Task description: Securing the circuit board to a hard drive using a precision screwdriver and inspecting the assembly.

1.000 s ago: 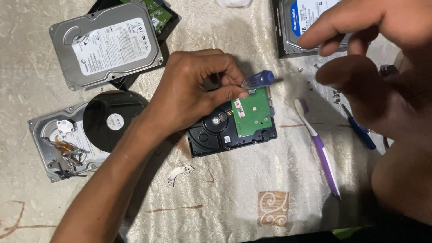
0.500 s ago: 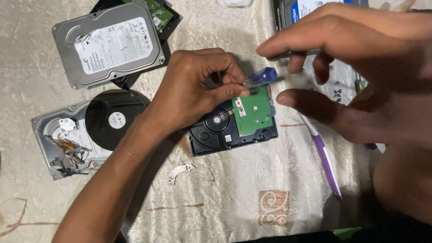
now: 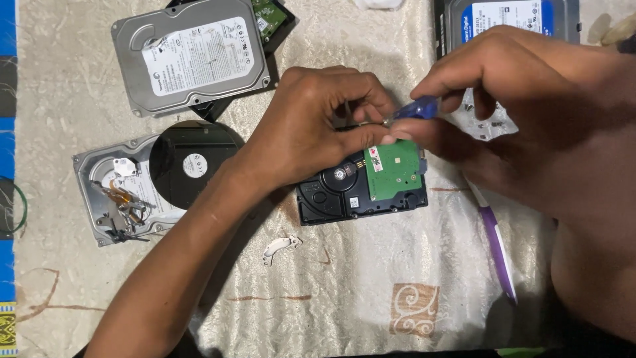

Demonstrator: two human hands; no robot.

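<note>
A black hard drive (image 3: 344, 195) lies upside down on the cloth, its green circuit board (image 3: 394, 169) facing up. My left hand (image 3: 311, 129) rests on the drive's top edge, thumb and fingers pinched around the metal shaft of a small blue screwdriver (image 3: 417, 108). My right hand (image 3: 523, 93) comes in from the right and grips the blue handle with thumb and fingertips. The screwdriver's tip is hidden between my fingers, just above the green board.
A closed silver drive (image 3: 192, 63) sits at top left over a green board (image 3: 268, 13). An opened drive (image 3: 116, 195) with a black platter (image 3: 192, 162) lies left. A blue-labelled drive (image 3: 510, 16) is top right. A purple-handled tool (image 3: 497, 245) and small metal bracket (image 3: 278, 248) lie on the beige cloth.
My right hand has come down from the upper right and closed on the screwdriver's blue handle. My left hand stays on the black drive, still pinching the screwdriver.
</note>
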